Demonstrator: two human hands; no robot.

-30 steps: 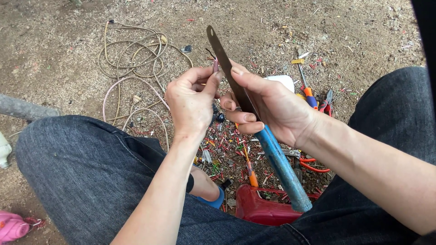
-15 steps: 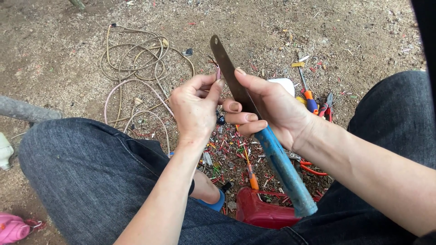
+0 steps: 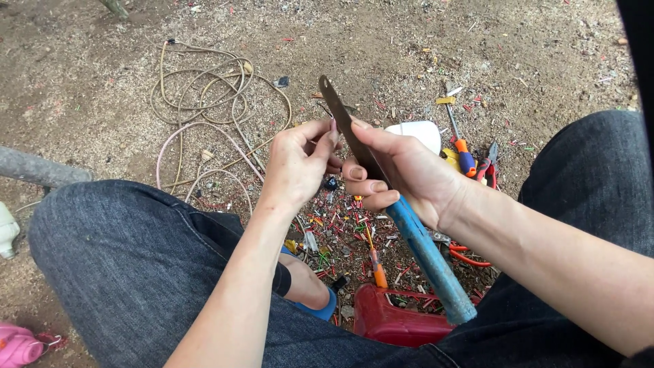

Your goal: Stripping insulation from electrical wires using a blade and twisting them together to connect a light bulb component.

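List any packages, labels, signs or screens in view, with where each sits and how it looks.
No label, sign or screen shows.
Red plastic container: on the ground between the knees, low and boxy; nearest thing to a package.
White rounded plastic piece: on the dirt just beyond the right hand, plain.

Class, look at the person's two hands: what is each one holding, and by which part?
The right hand grips a knife where its dark blade meets the blue handle. The left hand pinches something small at its fingertips, too small to identify.

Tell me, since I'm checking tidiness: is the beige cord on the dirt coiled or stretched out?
Coiled, loosely. The beige cord lies in several overlapping loops on the dirt ground, tangled with a pink cord.
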